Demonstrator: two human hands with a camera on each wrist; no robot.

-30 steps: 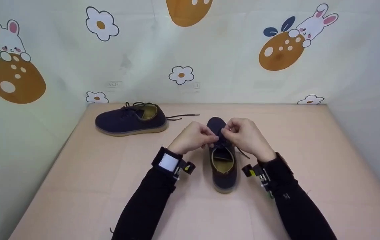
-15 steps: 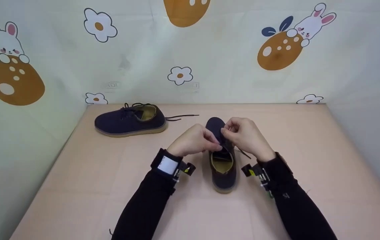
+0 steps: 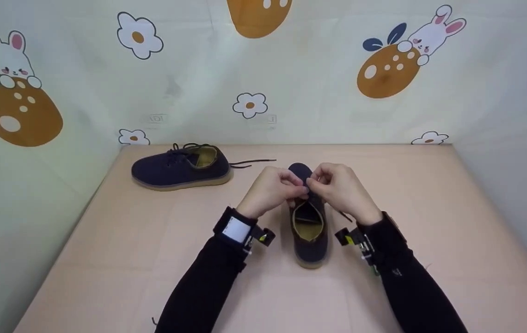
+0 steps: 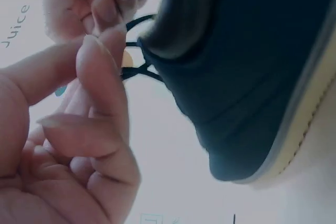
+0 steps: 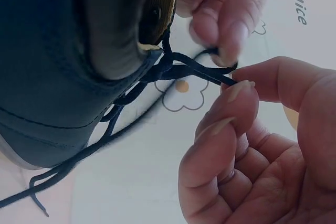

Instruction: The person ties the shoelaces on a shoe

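A navy lace-up shoe [image 3: 311, 252] with a tan sole stands on the table, toe pointing away from me. Its dark shoelace [image 5: 191, 69] rises from the eyelets in strands stretched toward both hands. My right hand [image 3: 344, 188] pinches a doubled strand between thumb and forefinger over the front of the shoe. Close beside it, my left hand [image 3: 269, 190] has its thumb and forefinger pinched on a strand too, seen at the top of the right wrist view. In the left wrist view, the left fingers [image 4: 105, 72] partly cover the laces.
A matching navy shoe [image 3: 180, 171] lies at the back left, toe to the left, its lace ends trailing right. The pale pink table [image 3: 120, 259] meets a printed cloth backdrop [image 3: 300, 69] at its far edge. A loose lace end [image 3: 346, 216] hangs right of the near shoe.
My left hand dipped toward the shoe's opening half a second ago and is now back up beside the right fingertips. The right hand and the shoe stay nearly still.
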